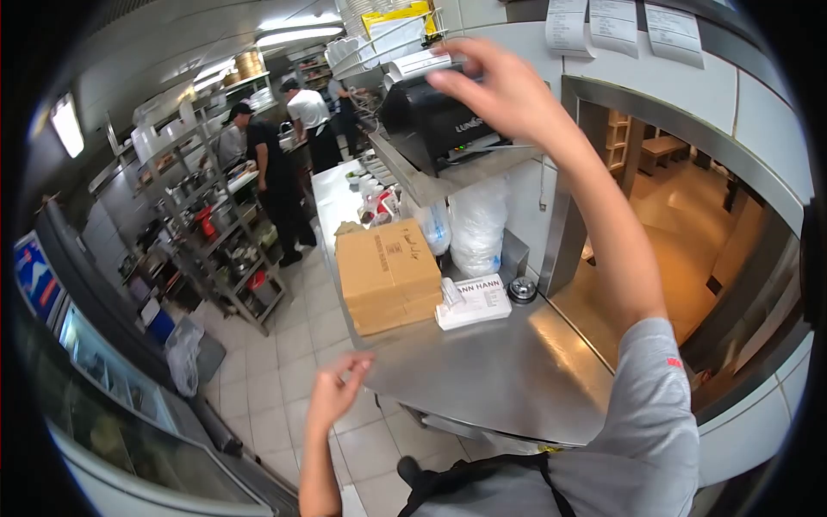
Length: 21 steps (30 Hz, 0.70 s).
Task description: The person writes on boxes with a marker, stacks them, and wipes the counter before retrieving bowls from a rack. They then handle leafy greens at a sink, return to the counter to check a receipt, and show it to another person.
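My right hand (495,86) is raised at a black receipt printer (422,125) on a metal wall shelf. Its thumb and fingers are apart, beside the white paper receipt (419,64) at the printer's top; I see no firm grip on the paper. My left hand (338,392) hangs low by the near left corner of the steel counter (482,370), fingers loosely bent and apart, with nothing visible in them. On the counter beyond it sits a closed cardboard box (388,276). Right of the box lies a white printed carton (474,302), next to a call bell (522,289).
Plastic-wrapped stacks (476,224) stand under the shelf. Printed slips (613,26) hang from a rail above a pass-through opening (680,198). To the left are a loaded metal rack (215,215) and a glass-fronted fridge (112,345). Several people work farther back, one in black (269,172).
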Motion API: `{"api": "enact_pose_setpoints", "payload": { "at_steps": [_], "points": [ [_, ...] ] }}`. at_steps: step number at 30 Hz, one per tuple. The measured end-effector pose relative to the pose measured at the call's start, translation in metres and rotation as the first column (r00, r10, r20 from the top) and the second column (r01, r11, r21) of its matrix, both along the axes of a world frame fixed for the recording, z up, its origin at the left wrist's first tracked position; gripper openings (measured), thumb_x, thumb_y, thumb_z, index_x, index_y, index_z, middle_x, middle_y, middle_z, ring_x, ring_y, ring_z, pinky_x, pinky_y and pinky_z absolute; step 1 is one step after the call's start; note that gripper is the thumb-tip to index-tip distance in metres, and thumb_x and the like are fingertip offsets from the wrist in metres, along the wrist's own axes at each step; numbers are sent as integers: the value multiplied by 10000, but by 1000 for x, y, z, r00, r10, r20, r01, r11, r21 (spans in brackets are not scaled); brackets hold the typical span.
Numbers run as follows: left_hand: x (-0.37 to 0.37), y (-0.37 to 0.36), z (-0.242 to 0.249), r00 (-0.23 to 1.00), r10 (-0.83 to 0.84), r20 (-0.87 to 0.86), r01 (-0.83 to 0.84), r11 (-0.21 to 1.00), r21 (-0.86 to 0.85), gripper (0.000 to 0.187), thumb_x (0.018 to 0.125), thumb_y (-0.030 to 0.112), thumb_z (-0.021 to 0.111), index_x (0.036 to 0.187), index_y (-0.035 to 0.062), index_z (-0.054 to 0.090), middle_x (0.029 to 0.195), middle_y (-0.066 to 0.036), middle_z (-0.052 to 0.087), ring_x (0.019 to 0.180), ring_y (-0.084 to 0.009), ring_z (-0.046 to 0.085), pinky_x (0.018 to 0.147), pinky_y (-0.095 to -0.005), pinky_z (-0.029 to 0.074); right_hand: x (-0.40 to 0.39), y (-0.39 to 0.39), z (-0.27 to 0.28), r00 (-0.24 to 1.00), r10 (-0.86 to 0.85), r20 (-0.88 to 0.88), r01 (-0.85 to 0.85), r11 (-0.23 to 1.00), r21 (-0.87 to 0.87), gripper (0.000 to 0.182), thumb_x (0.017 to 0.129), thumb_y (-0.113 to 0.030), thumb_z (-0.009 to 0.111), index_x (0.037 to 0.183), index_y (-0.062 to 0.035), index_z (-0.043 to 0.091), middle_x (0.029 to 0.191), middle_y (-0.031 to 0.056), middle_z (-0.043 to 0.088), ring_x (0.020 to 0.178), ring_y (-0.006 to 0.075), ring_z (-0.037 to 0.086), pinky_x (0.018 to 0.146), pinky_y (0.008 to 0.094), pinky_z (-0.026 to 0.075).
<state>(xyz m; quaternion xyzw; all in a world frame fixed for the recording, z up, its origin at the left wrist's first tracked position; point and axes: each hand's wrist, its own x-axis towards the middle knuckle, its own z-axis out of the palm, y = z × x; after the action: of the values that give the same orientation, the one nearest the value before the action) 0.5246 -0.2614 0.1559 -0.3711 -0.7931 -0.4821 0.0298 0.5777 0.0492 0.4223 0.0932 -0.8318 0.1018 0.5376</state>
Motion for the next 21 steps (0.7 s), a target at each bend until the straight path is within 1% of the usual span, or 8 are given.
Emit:
{"api": "enact_pose_setpoints", "payload": {
  "at_steps": [3, 5, 8, 12, 15, 17, 20, 21],
  "points": [
    [-71, 3, 50, 988, -112, -103, 122, 988, 91, 151, 865, 108, 571, 930, -2, 653, 858, -97, 665, 744, -125, 599, 656, -247, 467, -89, -2, 29, 972, -203, -119, 218, 967, 128, 506, 747, -416, 653, 1071, -32, 595, 1074, 190, 585, 1023, 337, 552, 870, 424, 441],
    [-123, 6, 90, 965, -187, -185, 214, 967, 135, 143, 863, 92, 571, 927, -8, 651, 859, -96, 665, 745, -122, 601, 664, -247, 469, -120, -11, 49, 801, -539, 260, 526, 842, 124, 453, 761, -357, 640, 1088, -49, 579, 1080, 227, 567, 1010, 349, 553, 857, 390, 449],
    [-187, 17, 132, 886, -326, -329, 388, 911, 141, 147, 864, 85, 566, 952, -9, 637, 861, -78, 661, 746, -120, 601, 672, -249, 469, -147, 1, 63, 644, -725, 242, 670, 688, 279, 402, 735, -281, 642, 1045, -30, 591, 994, 215, 612, 944, 387, 592, 801, 442, 483],
    [-252, 69, 202, 734, -443, -515, 565, 819, 102, 187, 873, 131, 544, 1000, 14, 614, 914, -81, 650, 813, -135, 603, 709, -269, 469, -150, -7, 65, 599, -800, 33, 779, 592, 205, 188, 702, -128, 592, 841, -10, 637, 823, 211, 639, 800, 375, 623, 723, 446, 502],
    [-270, 126, 248, 661, -484, -573, 627, 776, 69, 197, 888, 96, 518, 1049, -2, 577, 966, -61, 613, 853, -105, 565, 758, -243, 445, -163, 18, 68, 496, -864, 85, 818, 498, 288, 283, 699, -151, 615, 893, 53, 585, 902, 243, 619, 862, 345, 623, 717, 405, 511],
    [-278, 162, 272, 566, -453, -689, 665, 744, 57, 240, 881, 62, 497, 1112, 15, 542, 1017, -67, 601, 932, -134, 558, 825, -266, 433, -157, 2, 67, 530, -833, -163, 820, 453, 351, 132, 666, -40, 620, 778, 20, 584, 785, 232, 615, 786, 387, 613, 677, 432, 513],
    [-298, 220, 304, 486, -473, -735, 778, 617, 118, 327, 868, 34, 482, 1195, 45, 489, 1149, -92, 548, 1027, -169, 529, 895, -280, 405, -164, 2, 77, 580, -797, -166, 803, 525, 283, 67, 687, -27, 575, 735, 7, 606, 703, 228, 606, 724, 381, 619, 648, 447, 510],
    [-296, 227, 310, 580, -569, -582, 768, 622, 157, 442, 848, 26, 505, 1278, 69, 415, 1249, -121, 478, 1116, -194, 492, 945, -283, 375, -172, 3, 79, 573, -795, -197, 817, 536, 215, 73, 691, -31, 574, 743, 7, 607, 709, 230, 606, 728, 381, 619, 651, 449, 509]
  ]
}}
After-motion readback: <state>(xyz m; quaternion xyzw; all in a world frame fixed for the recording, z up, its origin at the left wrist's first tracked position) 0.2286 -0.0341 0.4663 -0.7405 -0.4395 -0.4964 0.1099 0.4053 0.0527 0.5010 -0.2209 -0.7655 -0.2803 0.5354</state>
